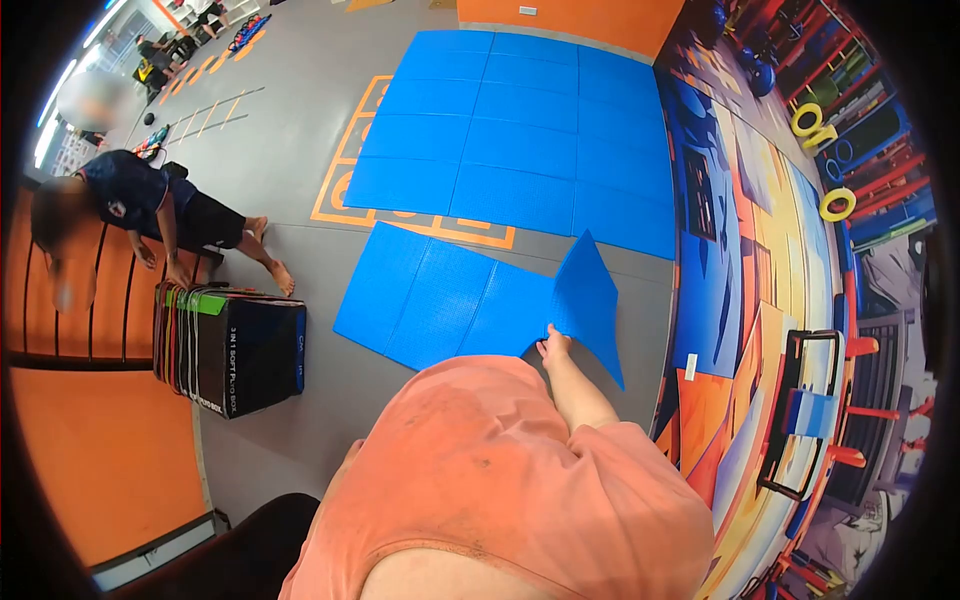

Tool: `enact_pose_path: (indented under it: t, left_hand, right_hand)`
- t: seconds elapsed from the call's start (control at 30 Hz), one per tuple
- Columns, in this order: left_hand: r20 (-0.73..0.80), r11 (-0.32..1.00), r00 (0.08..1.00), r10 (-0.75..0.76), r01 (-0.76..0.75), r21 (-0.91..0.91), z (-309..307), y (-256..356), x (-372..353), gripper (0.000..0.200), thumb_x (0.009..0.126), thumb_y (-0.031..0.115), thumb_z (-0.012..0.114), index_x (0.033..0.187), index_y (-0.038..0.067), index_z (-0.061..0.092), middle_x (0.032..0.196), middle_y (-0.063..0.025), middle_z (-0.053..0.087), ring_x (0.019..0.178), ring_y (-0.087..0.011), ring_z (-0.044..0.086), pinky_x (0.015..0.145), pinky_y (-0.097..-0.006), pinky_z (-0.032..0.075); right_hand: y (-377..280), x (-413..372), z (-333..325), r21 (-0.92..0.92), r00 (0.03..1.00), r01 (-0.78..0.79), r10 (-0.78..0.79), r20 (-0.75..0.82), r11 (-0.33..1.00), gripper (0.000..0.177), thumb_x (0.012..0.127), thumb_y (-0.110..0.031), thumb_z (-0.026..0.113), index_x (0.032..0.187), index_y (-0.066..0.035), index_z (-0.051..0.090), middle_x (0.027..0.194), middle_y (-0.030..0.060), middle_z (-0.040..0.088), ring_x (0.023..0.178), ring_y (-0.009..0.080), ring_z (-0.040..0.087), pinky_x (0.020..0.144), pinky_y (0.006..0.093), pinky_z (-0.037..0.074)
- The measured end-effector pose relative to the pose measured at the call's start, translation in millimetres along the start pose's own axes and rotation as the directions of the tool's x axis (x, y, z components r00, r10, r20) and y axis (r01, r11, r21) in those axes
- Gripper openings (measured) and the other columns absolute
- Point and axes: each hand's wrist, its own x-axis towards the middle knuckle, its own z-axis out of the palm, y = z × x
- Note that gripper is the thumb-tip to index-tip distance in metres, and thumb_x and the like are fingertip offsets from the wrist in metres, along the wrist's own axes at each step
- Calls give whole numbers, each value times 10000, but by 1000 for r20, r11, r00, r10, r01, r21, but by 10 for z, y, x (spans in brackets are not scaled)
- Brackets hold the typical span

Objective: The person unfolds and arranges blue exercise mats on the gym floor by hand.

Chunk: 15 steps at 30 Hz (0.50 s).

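A blue folding mat (437, 290) lies on the grey floor, its right-hand panel raised at an angle. My right hand (554, 343) grips the near edge of this mat beside the raised panel, with the fingers bent around it. Beyond it, a larger area of blue matting (520, 130) lies flat, separated from the nearer mat by a strip of floor. My left hand is hidden behind the salmon-coloured shirt (480, 470); only a bit of the left arm shows at its edge.
At the left, a person (150, 210) bends over a black soft plyo box (250, 350) with bands around it. A painted wall (740, 270) runs along the right, with a black-framed rack (803, 412). An orange wall (570, 22) stands behind the larger matting.
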Motion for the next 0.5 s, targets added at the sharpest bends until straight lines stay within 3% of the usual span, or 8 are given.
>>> enact_pose_path:
  t: [0.13, 0.17, 0.23, 0.3, 0.37, 0.43, 0.47, 0.5]
  left_hand:
    - [-38, 999, 999, -9, 7, -37, -41, -77, 17, 371, 986, 263, 632, 1252, 7, 597, 1126, -101, 681, 1048, -201, 634, 932, -362, 510]
    - [-35, 1000, 999, -2, 1, -29, -53, 18, 9, 371, 986, 263, 632, 1252, 7, 597, 1126, -101, 681, 1048, -201, 634, 932, -362, 510]
    - [-206, 931, 910, 359, -335, 143, -7, 532, -47, 384, 958, 217, 665, 1274, 16, 580, 1244, -146, 621, 1157, -254, 600, 997, -391, 484]
    - [-183, 836, 822, 540, -498, 231, 237, 1577, -561, 444, 917, 179, 702, 1305, 22, 554, 1359, -180, 530, 1260, -319, 528, 1064, -416, 440]
    - [2, 541, 594, 804, -733, 412, 494, 2380, -918, 684, 824, 156, 800, 1418, 66, 473, 1423, -198, 466, 1357, -369, 439, 1117, -442, 393]
    - [245, 359, 484, 840, -834, 420, 819, 3127, -1383, 911, 727, 259, 874, 1485, 76, 402, 1538, -235, 347, 1403, -408, 385, 1134, -472, 373]
    - [351, 260, 424, 835, -866, 427, 1011, 3340, -1581, 984, 701, 311, 889, 1508, 79, 374, 1571, -247, 306, 1422, -418, 362, 1134, -485, 368]
    - [396, 186, 368, 841, -885, 427, 1225, 3402, -1648, 1001, 692, 348, 887, 1509, 83, 373, 1554, -257, 332, 1423, -430, 361, 1122, -507, 377]
  right_hand:
    - [123, 86, 43, -267, 958, 285, -269, 97, 921, 338, 955, -281, 669, 1210, -67, 611, 1194, 140, 658, 1117, 332, 636, 872, 413, 526]
    - [175, 136, 44, -400, 912, 408, -382, 147, 821, 353, 938, -287, 683, 1175, -28, 641, 1156, 155, 685, 1082, 329, 657, 864, 415, 528]
    - [161, -325, 64, -527, 784, 602, -570, 247, 600, 384, 909, -300, 686, 1093, 37, 699, 1142, 239, 703, 1060, 371, 670, 909, 431, 506]
    - [157, -991, 13, -732, 662, 647, -633, 402, 212, 475, 929, -412, 631, 1107, 21, 708, 1168, 267, 686, 1094, 426, 645, 987, 495, 462]
    - [183, -1550, -60, -779, 691, 626, -437, 576, -36, 552, 948, -499, 553, 1132, -5, 714, 1220, 270, 663, 1163, 456, 598, 1060, 564, 390]
    - [653, -1451, -86, -672, 470, 698, -551, 690, -247, 524, 995, -461, 448, 1300, -76, 631, 1360, 203, 599, 1350, 432, 457, 1151, 615, 256]
    - [705, -1605, -140, -601, 391, 700, -497, 774, -386, 509, 996, -430, 458, 1365, -96, 567, 1378, 158, 589, 1294, 403, 509, 1109, 608, 308]
    - [820, -1516, -172, -507, 466, 851, -253, 848, -133, 477, 984, -380, 475, 1366, -104, 550, 1359, 128, 594, 1242, 374, 543, 1051, 605, 352]
